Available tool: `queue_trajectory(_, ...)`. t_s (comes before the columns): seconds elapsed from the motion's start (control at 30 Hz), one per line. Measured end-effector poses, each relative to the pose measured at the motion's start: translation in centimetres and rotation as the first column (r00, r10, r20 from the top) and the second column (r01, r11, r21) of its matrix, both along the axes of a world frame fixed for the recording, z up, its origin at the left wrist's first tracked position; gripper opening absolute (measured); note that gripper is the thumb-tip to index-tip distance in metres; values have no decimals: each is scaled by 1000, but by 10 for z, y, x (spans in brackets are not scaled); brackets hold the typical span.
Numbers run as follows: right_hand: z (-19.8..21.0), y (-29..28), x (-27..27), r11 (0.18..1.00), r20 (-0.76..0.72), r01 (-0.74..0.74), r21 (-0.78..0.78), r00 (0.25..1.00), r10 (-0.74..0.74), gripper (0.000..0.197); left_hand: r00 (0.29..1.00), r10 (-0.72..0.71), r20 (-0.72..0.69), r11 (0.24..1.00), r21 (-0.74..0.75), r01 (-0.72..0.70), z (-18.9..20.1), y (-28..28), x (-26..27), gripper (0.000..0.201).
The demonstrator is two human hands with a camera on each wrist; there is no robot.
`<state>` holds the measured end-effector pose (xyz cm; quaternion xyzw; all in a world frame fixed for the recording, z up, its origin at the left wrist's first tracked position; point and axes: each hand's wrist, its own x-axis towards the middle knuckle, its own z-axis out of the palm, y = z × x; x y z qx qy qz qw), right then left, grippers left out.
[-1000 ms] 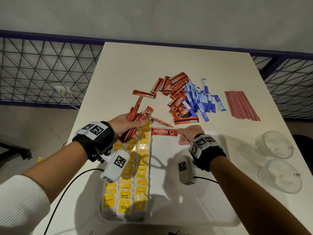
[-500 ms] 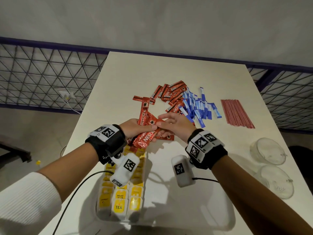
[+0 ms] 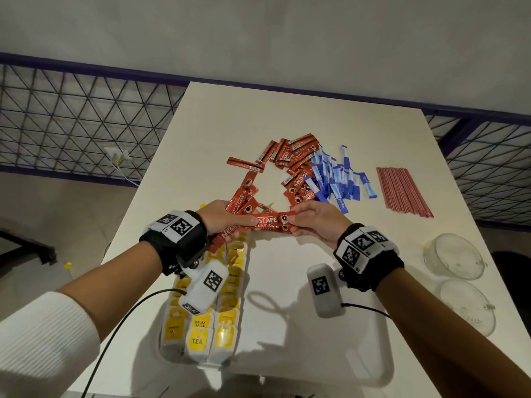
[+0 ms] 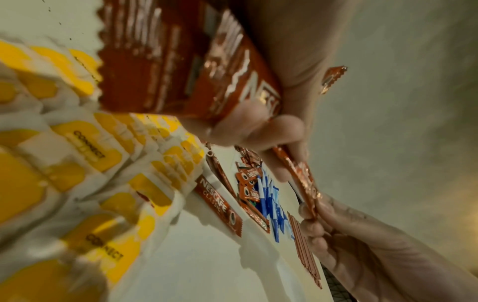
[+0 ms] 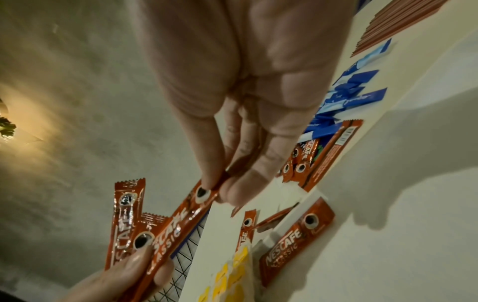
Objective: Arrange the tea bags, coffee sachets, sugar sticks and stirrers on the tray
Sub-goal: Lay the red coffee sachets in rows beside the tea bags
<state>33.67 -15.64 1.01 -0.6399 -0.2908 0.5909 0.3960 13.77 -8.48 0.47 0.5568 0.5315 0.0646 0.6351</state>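
Fingers [image 3: 298,222] apparently above white table [image 3: 201,133], mesh railing [image 3: 71,122] behind.

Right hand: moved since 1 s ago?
Yes. The right hand went from the tray's far edge up to the left hand's bundle, and now pinches a coffee sachet there.

Head cam: high above near edge of the surface [image 3: 201,116], looking down and fwd, wide, whole top in view. Left wrist cam: v. close under left hand [image 4: 279,67], faces far-right, blurry. Right wrist cam: close under right hand [image 5: 248,81], faces far-left. All three share the held coffee sachet [image 3: 268,222] and red sachet pile [image 3: 298,170].
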Motion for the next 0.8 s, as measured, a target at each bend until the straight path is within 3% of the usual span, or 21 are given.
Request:
queue_trajectory(0.2, -15, -3, -2, 997, 22, -64, -49, 998, 65, 10, 997, 70, 15, 997, -13, -70, -13, 2, 0, 14)
queue_trajectory(0.33, -25, -9, 1, 993, 37, 2, -115, 999, 3, 7, 995, 95, 22, 995, -15, -95, -16, 6, -4, 16)
queue_trajectory(0.47, -37, -18, 6, 980, 75, 46, -195, 997, -32, 26, 993, 115, 2, 993, -14, -115, -19, 14, -14, 15)
queue_trajectory(0.67, -46, -22, 2, 967, 72, 93, -237, 994, -78, 26, 995, 101, -25, 994, -35, -102, -20, 27, -28, 11)
queue_trajectory(0.8, -55, -10, -3, 955, 129, 140, -262, 986, -109, 16, 998, 64, -23, 986, -154, -67, -16, 35, -29, 12)
